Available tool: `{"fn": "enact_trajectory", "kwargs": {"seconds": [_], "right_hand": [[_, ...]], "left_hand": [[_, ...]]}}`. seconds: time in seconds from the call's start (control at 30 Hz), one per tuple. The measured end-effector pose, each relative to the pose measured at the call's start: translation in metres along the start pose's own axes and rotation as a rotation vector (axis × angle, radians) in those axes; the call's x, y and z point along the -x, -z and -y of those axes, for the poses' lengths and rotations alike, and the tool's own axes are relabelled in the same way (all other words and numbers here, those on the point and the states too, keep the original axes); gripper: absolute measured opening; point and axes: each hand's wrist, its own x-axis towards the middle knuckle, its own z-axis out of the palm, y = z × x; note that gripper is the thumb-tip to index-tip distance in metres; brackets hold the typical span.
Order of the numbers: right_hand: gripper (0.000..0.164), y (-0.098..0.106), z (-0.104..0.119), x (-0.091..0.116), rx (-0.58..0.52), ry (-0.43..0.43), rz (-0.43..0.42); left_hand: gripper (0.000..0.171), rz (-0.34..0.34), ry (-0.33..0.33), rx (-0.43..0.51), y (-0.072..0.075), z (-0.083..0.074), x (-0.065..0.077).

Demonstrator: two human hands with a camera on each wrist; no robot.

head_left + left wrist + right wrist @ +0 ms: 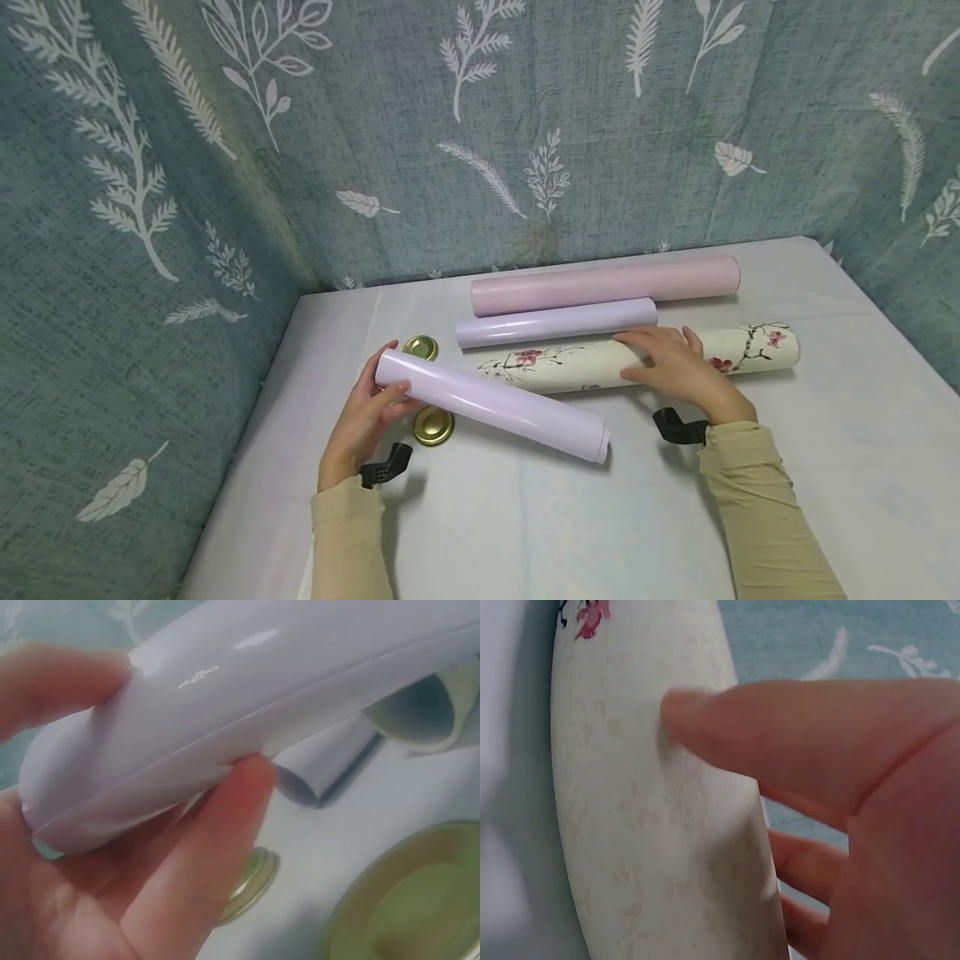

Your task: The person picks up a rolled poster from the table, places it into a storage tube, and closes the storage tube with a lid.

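Note:
My left hand [367, 417] grips one end of a glossy pale lilac roll [495, 404], which looks like wallpaper or vinyl film. Held slantwise above the table, it covers the left end of a cream floral wallpaper roll [577, 367]. In the left wrist view, thumb and fingers wrap the lilac roll [225, 697]. Lying across the floral roll is my right hand [667, 371], its thumb on the near side. The right wrist view has that thumb over the cream surface [630, 825] and the other fingers around the far edge, partly hidden.
Behind the floral roll lie a shorter lilac roll [555, 323] and a longer pink roll [607, 283]. Two gold jar lids [433, 426] rest beside the left hand. A leaf-patterned green curtain [480, 167] borders the white table [570, 533] at the back and sides.

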Motion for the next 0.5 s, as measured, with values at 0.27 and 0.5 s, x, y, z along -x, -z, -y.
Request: {"fn": "enact_trajectory", "kwargs": {"seconds": [0.27,0.5], "right_hand": [[0.068,-0.009,0.013,-0.005,0.025,-0.059,-0.007],[0.075,-0.024,0.021,-0.011,0.114,0.012,-0.030]], "left_hand": [[0.059,-0.009,-0.014,0.041,0.003,0.006,0.000],[0.070,-0.102,0.024,0.048,-0.007,0.007,-0.004]]}}
